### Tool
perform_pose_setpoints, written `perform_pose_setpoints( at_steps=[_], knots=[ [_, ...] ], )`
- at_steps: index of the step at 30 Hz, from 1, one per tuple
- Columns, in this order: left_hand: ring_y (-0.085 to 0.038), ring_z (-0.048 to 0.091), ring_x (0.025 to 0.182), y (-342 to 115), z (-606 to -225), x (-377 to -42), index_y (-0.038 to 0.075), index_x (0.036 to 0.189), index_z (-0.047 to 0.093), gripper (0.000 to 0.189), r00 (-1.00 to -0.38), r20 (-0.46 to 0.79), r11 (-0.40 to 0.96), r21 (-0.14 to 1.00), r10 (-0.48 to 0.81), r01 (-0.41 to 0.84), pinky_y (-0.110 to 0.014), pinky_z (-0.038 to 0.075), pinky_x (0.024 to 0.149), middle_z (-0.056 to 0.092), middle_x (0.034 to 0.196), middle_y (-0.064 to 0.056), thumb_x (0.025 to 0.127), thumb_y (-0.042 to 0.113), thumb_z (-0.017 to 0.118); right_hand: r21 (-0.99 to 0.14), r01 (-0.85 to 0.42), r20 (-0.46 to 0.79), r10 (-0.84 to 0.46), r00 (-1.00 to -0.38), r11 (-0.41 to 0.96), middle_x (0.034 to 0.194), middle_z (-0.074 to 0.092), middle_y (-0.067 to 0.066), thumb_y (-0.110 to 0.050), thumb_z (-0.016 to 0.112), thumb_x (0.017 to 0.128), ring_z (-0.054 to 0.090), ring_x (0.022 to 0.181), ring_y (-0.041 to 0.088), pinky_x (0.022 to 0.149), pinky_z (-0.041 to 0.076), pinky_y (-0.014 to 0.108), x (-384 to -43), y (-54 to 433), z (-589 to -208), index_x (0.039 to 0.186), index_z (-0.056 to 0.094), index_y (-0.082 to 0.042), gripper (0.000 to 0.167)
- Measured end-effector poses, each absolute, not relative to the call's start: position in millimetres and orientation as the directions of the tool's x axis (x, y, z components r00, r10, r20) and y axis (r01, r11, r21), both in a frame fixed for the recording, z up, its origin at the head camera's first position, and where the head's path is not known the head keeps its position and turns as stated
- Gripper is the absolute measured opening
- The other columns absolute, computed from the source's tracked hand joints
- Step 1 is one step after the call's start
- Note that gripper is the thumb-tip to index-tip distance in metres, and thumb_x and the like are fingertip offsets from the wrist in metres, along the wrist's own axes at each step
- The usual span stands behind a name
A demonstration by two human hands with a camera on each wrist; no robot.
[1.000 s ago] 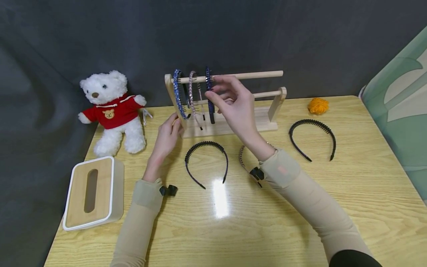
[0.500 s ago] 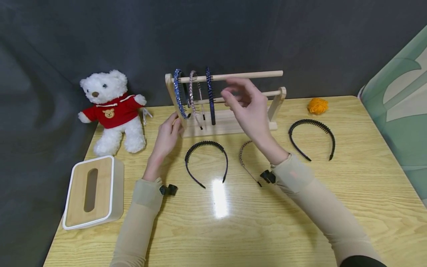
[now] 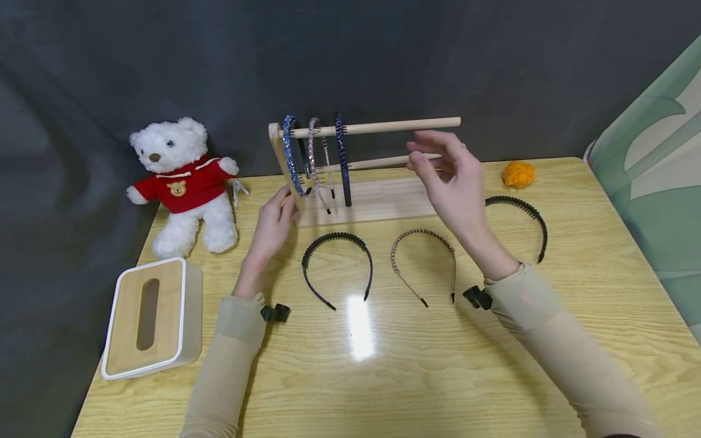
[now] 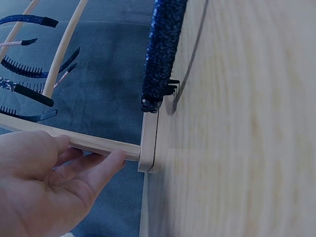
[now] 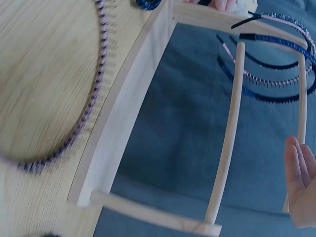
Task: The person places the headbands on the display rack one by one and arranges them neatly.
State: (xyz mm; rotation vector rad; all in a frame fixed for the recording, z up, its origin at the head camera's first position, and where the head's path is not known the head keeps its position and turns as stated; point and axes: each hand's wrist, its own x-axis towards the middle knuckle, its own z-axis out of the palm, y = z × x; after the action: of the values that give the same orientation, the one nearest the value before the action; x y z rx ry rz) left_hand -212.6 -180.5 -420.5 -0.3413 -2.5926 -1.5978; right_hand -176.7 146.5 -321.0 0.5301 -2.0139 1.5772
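In the head view my left hand (image 3: 272, 225) grips the left upright of a wooden headband rack; in the left wrist view its fingers and thumb hold this upright (image 4: 129, 151). On the rack's upper rod (image 3: 405, 126) hang a glittery blue headband (image 3: 288, 152), a pink braided headband (image 3: 312, 149) and a dark blue headband (image 3: 343, 170). My right hand (image 3: 454, 182) hovers before the rack's right end, holding nothing, its fingers loosely bent. Below it on the table lies a brownish-pink headband (image 3: 421, 231), with a dark toothed headband (image 3: 335, 235) to its left.
Another black headband (image 3: 520, 204) lies at the right, partly behind my right hand. An orange yarn-like ball (image 3: 518, 174) sits at the back. At the left are a white teddy bear (image 3: 177, 170) in a red top and a tissue box (image 3: 191, 316) with a wooden lid.
My right hand has left the dark blue headband and moved right along the rack, uncovering the brownish-pink headband. The dark blue headband hangs on the rod. My left hand stays on the upright.
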Motion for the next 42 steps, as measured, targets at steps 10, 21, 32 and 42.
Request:
perform_pose_setpoints(
  at_steps=[10, 21, 32, 42],
  knots=[
    [-0.043, 0.066, 0.127, -180, -421, -213, 0.001, 0.16, 0.047, 0.044, -0.974, 0.174, 0.431, 0.875, 0.148, 0.222, -0.039, 0.062, 0.104, 0.055, 0.153, -0.026, 0.118, 0.014, 0.041, -0.764, -0.547, 0.591, 0.031, -0.806, 0.342, 0.125, 0.077, 0.007, -0.017, 0.067, 0.109, 0.075, 0.095, 0.011, 0.084, 0.061, 0.017, -168, 178, -323, 0.137, 0.07, -0.004, 0.031],
    [-0.042, 0.066, 0.128, -177, -419, -215, 0.0, 0.159, 0.049, 0.043, -0.969, 0.192, 0.43, 0.87, 0.153, 0.24, -0.038, 0.062, 0.103, 0.056, 0.152, -0.024, 0.118, 0.014, 0.041, -0.797, -0.385, 0.466, 0.07, -0.882, 0.465, 0.132, 0.073, 0.006, -0.026, 0.071, 0.106, 0.069, 0.103, 0.002, 0.083, 0.054, 0.013, -161, 211, -319, 0.143, 0.068, -0.017, 0.037],
    [-0.042, 0.067, 0.126, -178, -419, -214, 0.001, 0.159, 0.048, 0.043, -0.973, 0.18, 0.444, 0.867, 0.146, 0.227, -0.039, 0.063, 0.103, 0.054, 0.155, -0.024, 0.118, 0.015, 0.042, -0.79, -0.336, 0.439, 0.091, -0.894, 0.513, 0.131, 0.073, -0.002, -0.024, 0.073, 0.103, 0.068, 0.102, -0.001, 0.084, 0.054, 0.009, -165, 253, -327, 0.145, 0.066, -0.017, 0.043],
    [-0.042, 0.068, 0.124, -181, -420, -212, 0.002, 0.159, 0.049, 0.043, -0.972, 0.182, 0.455, 0.861, 0.147, 0.229, -0.041, 0.063, 0.103, 0.056, 0.153, -0.024, 0.118, 0.015, 0.042, -0.758, -0.201, 0.33, 0.098, -0.939, 0.62, 0.134, 0.07, 0.007, -0.034, 0.07, 0.105, 0.061, 0.106, -0.008, 0.088, 0.052, 0.006, -167, 288, -338, 0.145, 0.064, -0.012, 0.046]
  ],
)
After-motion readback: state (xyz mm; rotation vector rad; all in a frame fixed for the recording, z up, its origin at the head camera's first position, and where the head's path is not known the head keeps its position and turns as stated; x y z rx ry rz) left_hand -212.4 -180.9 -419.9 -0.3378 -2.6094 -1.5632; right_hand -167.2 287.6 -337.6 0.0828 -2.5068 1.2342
